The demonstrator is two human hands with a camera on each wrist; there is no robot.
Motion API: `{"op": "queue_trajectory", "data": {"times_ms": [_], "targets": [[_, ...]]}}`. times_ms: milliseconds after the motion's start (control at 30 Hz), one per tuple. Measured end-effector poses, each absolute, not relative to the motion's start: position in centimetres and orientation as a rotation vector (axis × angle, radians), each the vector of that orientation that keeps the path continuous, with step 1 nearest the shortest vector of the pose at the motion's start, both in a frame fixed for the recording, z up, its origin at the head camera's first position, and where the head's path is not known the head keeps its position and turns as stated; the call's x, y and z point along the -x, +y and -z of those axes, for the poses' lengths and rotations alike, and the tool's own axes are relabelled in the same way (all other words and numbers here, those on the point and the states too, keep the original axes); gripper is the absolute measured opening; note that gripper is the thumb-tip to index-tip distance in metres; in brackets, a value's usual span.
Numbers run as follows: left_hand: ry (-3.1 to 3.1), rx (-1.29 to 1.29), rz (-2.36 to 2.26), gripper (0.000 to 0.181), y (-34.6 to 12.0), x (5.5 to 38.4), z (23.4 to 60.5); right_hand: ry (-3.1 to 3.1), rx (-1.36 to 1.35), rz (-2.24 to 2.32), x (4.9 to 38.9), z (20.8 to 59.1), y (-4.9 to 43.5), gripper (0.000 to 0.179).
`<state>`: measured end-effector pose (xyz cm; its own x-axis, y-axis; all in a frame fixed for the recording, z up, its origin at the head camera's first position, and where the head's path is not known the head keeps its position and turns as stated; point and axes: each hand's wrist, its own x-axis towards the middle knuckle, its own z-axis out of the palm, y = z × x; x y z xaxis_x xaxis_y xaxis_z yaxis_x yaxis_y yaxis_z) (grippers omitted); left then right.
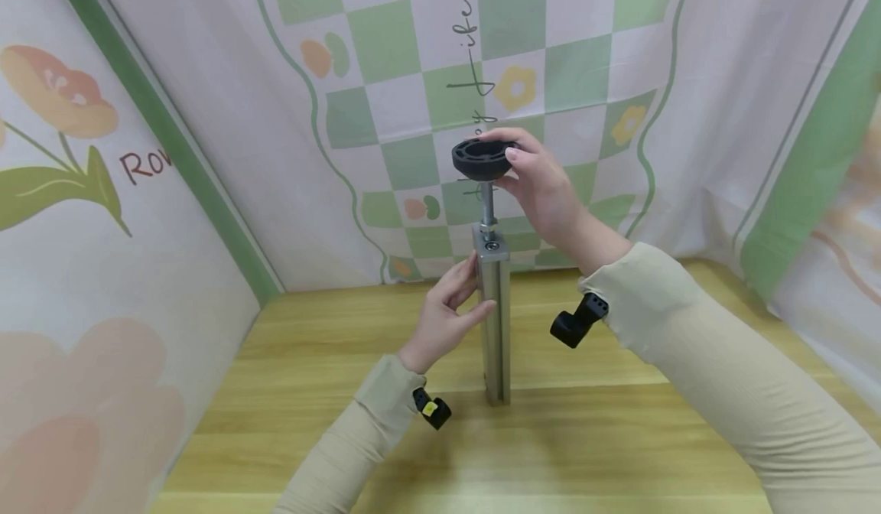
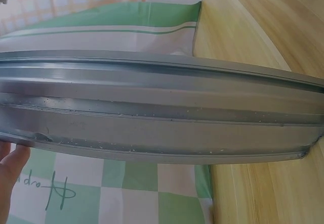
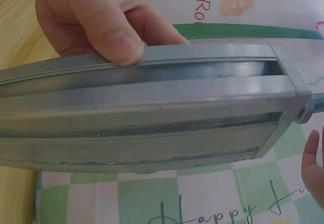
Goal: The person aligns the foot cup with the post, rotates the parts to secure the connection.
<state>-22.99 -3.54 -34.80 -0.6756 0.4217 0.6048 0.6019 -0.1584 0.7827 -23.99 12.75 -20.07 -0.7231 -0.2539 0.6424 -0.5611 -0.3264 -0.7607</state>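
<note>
Right now the metal post [image 1: 497, 330] stands upright mid-scene on the wooden counter [image 1: 275, 407], grooves running along its length; its lower end seems to rest on the wood, though that contact is hard to make out. Here's the left hand [image 1: 443, 315], up on the post's left side: its grip is closed to about the post's width, thumb at the near edge, fingers against it farther back. On top sits a flat end plate [image 1: 501, 249] with a screw [image 1: 492, 246] set in it, then a nut [image 1: 488, 228], then a threaded rod [image 1: 488, 202] rising to a black round foot [image 1: 480, 168], hollow side up. And there's the right hand [image 1: 547, 189], its grip drawn in on the foot's right rim, one finger along the far edge, pinching it above the post. Each wrist wears a small black camera [image 1: 574, 326] by a pale cuff [image 1: 647, 288]. Beyond the counter's far edge hangs a green-and-white checked curtain [image 1: 512, 9]; on the left, a panel [image 1: 82, 269] shows a big orange flower [image 1: 62, 89].
</note>
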Motion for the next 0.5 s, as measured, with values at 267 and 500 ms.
{"op": "queue_trajectory", "data": {"times_ms": [267,500], "targets": [[-1.925,1.194,1.949,0.069,-3.5,22.9,34.8,-1.772,-0.980,-2.034,23.5,19.8,13.0,0.027],[-1.943,1.185,1.950,0.069,-3.4,22.8,34.7,-1.837,-0.919,-1.892,23.0,19.7,13.0,0.026]]}}
